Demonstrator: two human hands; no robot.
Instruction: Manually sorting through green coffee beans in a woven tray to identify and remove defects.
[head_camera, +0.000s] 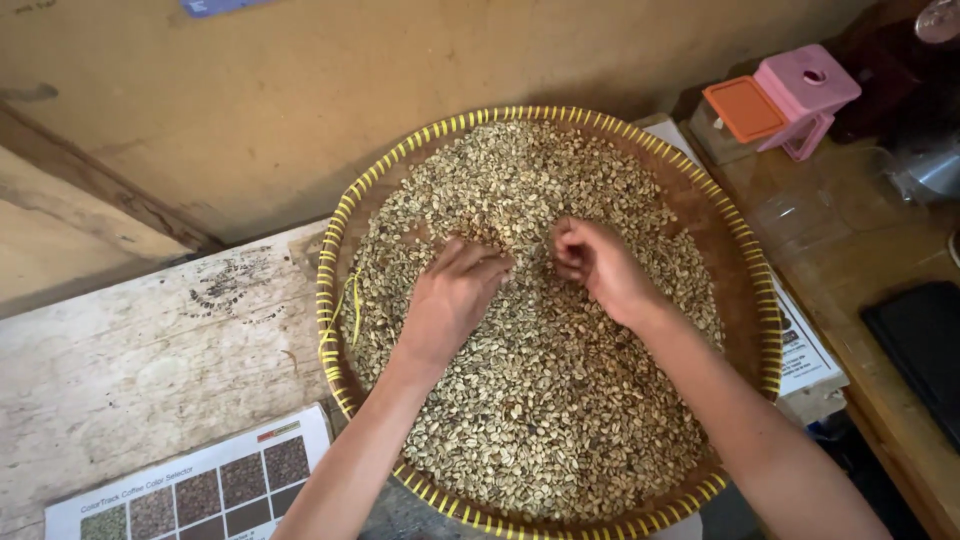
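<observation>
Woven tray: one round, shallow basket tray (745, 250) with a yellow-and-brown bound rim rests on a worn wooden table (150, 360); its far edge leans toward the ochre wall.
Beans: pale green-tan unroasted coffee beans (550, 420) cover most of the tray, far too many to count; a bare brown strip shows along the tray's right edge.
Left hand: the left hand (450, 300) lies palm down on the beans just left of the tray's middle, fingers spread and slightly bent, loose, clasping nothing that I can see.
Right hand: the right hand (600, 265) sits just right of the middle, fingers curled in toward the thumb as if pinching a bean or two; the pinch itself is hidden, so whether it holds anything I cannot tell.
Progress: judging by the layout, sorting looks barely begun or mid-way; no separate heap of picked-out beans shows anywhere on the tray or table, and the mass is one unbroken layer.
Counts: two hands, one tray, one pink-and-orange lidded plastic container (785, 100) by the tray's far right edge, one printed colour chart (200, 490) at the table's near left edge, one printed sheet (805, 350) under the tray's right edge, one dark flat object (920, 350) at the right edge.
</observation>
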